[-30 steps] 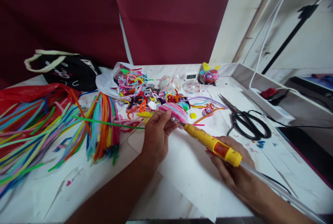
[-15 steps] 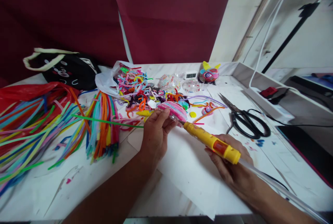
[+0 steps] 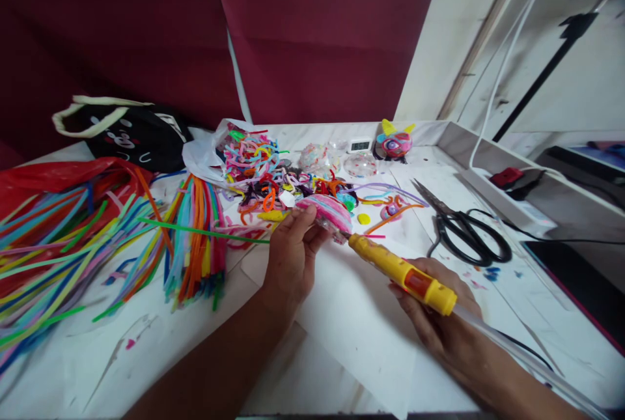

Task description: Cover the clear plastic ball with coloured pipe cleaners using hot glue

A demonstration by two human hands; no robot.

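Observation:
My left hand (image 3: 293, 251) pinches a rounded half-shell covered in pink, white and blue fuzzy stripes (image 3: 328, 211), its clear underside partly showing. In my right hand (image 3: 439, 303) is a yellow hot glue gun (image 3: 400, 270) with a clear glue stick (image 3: 517, 348) running out of its back end. The glue gun's nozzle is at the shell's lower right edge; whether it touches is too small to tell. Behind the shell lies a pile of cut pipe cleaner pieces (image 3: 268, 195). A sheet of white paper (image 3: 356, 322) lies beneath both hands.
Bundles of long pipe cleaners (image 3: 195, 244) spread across the left, by a red plastic bag (image 3: 63, 176) and a black bag (image 3: 131, 140). Black-handled scissors (image 3: 463, 231) lie at right, near a power strip (image 3: 512, 198). A decorated ball (image 3: 393, 142) and small clock (image 3: 360, 146) stand behind.
The view has shifted slightly, so everything sits a little lower and to the right. Both hands keep nearly the same pose, the glue gun still at the striped shell's edge.

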